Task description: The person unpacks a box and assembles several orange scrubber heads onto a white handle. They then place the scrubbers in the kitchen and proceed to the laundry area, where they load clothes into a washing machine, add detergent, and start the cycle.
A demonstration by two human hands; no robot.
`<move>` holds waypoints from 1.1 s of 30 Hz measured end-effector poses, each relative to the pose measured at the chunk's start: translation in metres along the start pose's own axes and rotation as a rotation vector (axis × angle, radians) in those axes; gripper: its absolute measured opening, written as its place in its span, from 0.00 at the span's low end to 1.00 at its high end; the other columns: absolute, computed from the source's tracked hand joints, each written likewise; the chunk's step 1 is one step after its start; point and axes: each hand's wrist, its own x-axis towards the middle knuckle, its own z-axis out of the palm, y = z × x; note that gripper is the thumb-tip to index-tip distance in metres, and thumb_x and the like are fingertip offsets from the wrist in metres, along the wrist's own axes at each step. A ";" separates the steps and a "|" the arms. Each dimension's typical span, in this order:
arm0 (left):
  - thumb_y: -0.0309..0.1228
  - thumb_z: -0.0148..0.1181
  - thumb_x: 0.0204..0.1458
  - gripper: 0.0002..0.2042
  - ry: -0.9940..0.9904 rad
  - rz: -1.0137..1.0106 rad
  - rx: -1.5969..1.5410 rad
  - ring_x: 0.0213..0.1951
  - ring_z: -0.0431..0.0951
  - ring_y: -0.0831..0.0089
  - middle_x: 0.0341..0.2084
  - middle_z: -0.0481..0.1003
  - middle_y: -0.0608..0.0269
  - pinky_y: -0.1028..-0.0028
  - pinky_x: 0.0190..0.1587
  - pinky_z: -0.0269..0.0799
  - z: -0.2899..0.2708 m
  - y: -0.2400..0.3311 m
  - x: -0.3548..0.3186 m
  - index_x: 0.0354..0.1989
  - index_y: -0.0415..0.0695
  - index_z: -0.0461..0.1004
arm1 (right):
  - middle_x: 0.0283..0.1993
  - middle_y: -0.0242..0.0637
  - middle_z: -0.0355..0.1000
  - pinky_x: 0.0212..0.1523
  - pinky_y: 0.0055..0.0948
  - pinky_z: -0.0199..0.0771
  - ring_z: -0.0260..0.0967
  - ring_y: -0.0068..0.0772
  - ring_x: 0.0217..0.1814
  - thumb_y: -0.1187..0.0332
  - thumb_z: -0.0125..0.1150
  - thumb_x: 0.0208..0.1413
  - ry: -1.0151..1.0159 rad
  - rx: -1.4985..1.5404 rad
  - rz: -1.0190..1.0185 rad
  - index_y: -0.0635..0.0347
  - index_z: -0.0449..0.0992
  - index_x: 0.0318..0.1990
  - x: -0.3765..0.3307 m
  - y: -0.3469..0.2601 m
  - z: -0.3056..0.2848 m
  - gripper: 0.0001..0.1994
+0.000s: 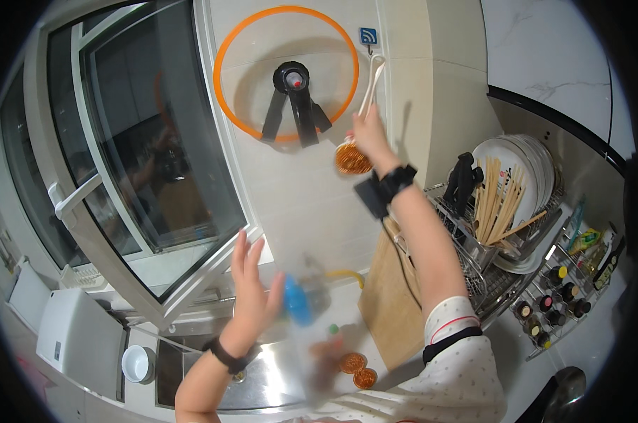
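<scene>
The right hand [370, 135] pinches the scrubber [352, 160] by its white handle, near the blue wall hook [369, 36]. The left hand [252, 299] is spread, near a blurred blue bottle [297, 303].

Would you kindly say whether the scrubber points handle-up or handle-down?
Handle-up: white handle above the right hand, coppery head below.

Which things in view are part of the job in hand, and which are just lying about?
In use, by the look of it:
- scrubber, held by the right hand
- wall hook, likely, as the scrubber's handle end is beside it

Just about, neither hand on them:
- chopsticks
- plates
- board
- bowl
- copper scourers, possibly spares
</scene>
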 end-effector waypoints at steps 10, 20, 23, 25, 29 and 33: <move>0.24 0.56 0.43 0.30 -0.068 -0.199 0.078 0.57 0.54 0.49 0.58 0.49 0.42 0.60 0.58 0.53 -0.015 -0.034 -0.087 0.57 0.36 0.53 | 0.41 0.58 0.69 0.44 0.43 0.68 0.72 0.47 0.39 0.68 0.42 0.56 -0.091 -0.494 0.171 0.66 0.56 0.53 0.109 0.018 -0.041 0.19; 0.24 0.55 0.44 0.28 -0.039 -0.300 0.038 0.58 0.53 0.50 0.57 0.52 0.43 0.59 0.58 0.50 -0.008 -0.037 -0.110 0.56 0.37 0.53 | 0.37 0.57 0.70 0.31 0.38 0.73 0.73 0.45 0.26 0.73 0.40 0.52 -0.111 -0.509 0.095 0.70 0.62 0.45 0.112 0.011 -0.039 0.14; 0.24 0.54 0.44 0.28 -0.038 -0.301 0.019 0.58 0.54 0.50 0.57 0.53 0.43 0.60 0.58 0.50 -0.002 -0.035 -0.110 0.56 0.37 0.54 | 0.34 0.56 0.69 0.28 0.36 0.73 0.72 0.45 0.24 0.72 0.40 0.51 -0.118 -0.522 0.112 0.70 0.63 0.44 0.117 0.029 -0.042 0.14; 0.24 0.54 0.44 0.27 -0.024 -0.291 0.003 0.57 0.54 0.50 0.56 0.53 0.43 0.60 0.58 0.50 0.001 -0.032 -0.110 0.56 0.37 0.54 | 0.32 0.54 0.68 0.22 0.33 0.74 0.70 0.45 0.18 0.69 0.41 0.52 -0.091 -0.474 0.118 0.70 0.62 0.44 0.113 0.035 -0.039 0.14; 0.24 0.55 0.44 0.27 -0.028 -0.286 0.020 0.57 0.55 0.50 0.56 0.53 0.44 0.60 0.58 0.50 0.002 -0.028 -0.120 0.55 0.37 0.55 | 0.39 0.54 0.71 0.44 0.41 0.68 0.72 0.47 0.38 0.68 0.41 0.51 -0.036 -0.496 0.209 0.65 0.63 0.48 0.094 0.020 -0.037 0.17; 0.21 0.53 0.43 0.28 -0.070 -0.242 0.061 0.56 0.57 0.56 0.57 0.52 0.47 0.67 0.53 0.57 0.004 -0.021 -0.118 0.56 0.40 0.54 | 0.41 0.55 0.70 0.47 0.41 0.66 0.70 0.52 0.44 0.68 0.42 0.50 -0.003 -0.628 0.139 0.65 0.66 0.49 0.121 0.028 -0.048 0.18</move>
